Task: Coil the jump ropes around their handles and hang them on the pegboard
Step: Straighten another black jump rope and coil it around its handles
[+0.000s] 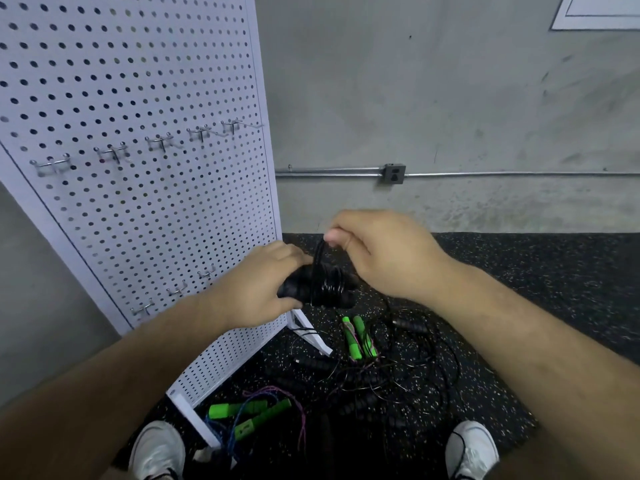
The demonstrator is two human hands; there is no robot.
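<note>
My left hand (258, 289) grips the black handles of a black jump rope (323, 289), with several turns of thin cord wound round them. My right hand (374, 251) pinches a loop of that cord just above the handles. The white pegboard (145, 188) stands to the left, with a row of metal hooks (159, 142) at mid height and a few lower hooks (176, 291), all bare. On the floor below lie a coiled green-handled rope (360, 337), a loose green-handled rope (249, 415) and a tangle of black ropes (391, 372).
The pegboard's white feet (311, 332) stand on the speckled black rubber floor (519, 306). My two white shoes (157, 450) flank the ropes. A concrete wall with a conduit and an outlet box (394, 173) runs behind.
</note>
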